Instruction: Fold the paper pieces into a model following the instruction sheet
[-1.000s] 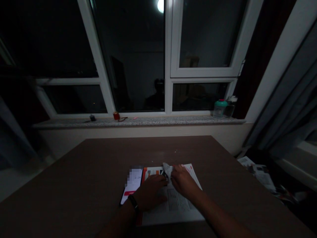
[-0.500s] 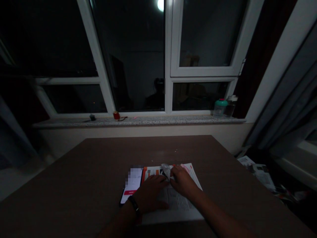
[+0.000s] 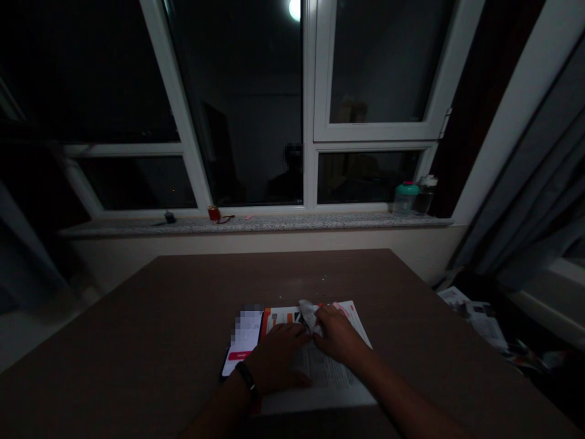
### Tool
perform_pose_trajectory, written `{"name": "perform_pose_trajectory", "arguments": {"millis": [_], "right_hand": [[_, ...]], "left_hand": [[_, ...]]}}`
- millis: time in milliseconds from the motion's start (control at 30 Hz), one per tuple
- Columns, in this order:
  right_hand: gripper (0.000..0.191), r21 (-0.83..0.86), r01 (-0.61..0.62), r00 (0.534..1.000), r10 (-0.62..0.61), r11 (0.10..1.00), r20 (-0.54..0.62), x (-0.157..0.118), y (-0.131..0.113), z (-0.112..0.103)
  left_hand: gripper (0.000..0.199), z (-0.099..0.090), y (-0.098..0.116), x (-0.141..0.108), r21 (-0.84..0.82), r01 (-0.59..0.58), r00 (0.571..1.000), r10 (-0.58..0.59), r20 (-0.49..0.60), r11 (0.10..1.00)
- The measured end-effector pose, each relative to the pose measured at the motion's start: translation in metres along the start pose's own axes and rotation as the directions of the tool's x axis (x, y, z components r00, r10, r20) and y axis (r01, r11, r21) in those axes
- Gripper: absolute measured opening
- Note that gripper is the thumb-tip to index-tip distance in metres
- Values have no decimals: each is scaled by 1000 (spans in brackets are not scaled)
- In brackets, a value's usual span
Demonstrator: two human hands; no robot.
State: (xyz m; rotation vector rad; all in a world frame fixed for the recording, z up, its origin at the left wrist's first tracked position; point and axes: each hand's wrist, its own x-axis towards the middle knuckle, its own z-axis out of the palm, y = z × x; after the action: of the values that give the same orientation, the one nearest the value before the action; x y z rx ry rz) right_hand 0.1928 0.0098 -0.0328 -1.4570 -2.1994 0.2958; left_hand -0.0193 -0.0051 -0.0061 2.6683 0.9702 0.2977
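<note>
On the brown table lies a printed booklet or sheet (image 3: 320,390) with orange and white parts. My left hand (image 3: 281,356), with a dark band at the wrist, rests flat on it, fingers stretched to the right. Closed over a crumpled whitish tissue (image 3: 308,312), my right hand (image 3: 336,332) presses it on the upper part of the page. A phone (image 3: 244,341) with a lit screen lies just left of the page, beside my left forearm. The room is dim, so the print cannot be read.
A brown table (image 3: 192,305) reaches to the wall under a stone windowsill (image 3: 283,223). On the sill stand a small red object (image 3: 214,213), a dark small item (image 3: 170,217) and a green-lidded bottle (image 3: 406,198). Papers (image 3: 484,323) lie to the right, below the table's edge.
The tissue in my right hand has shifted slightly and changed shape. My left hand stays in place on the page.
</note>
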Motion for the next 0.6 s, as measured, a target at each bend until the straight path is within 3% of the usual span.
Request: {"name": "perform_pose_trajectory", "arguments": {"millis": [367, 600], "right_hand": [[21, -25, -40, 999, 40, 999, -16, 6, 3, 9], [12, 47, -24, 999, 25, 999, -28, 2, 5, 4]], "left_hand": [[73, -1, 5, 0, -21, 52, 999, -52, -3, 998], [67, -2, 6, 1, -25, 51, 999, -51, -4, 998]]}}
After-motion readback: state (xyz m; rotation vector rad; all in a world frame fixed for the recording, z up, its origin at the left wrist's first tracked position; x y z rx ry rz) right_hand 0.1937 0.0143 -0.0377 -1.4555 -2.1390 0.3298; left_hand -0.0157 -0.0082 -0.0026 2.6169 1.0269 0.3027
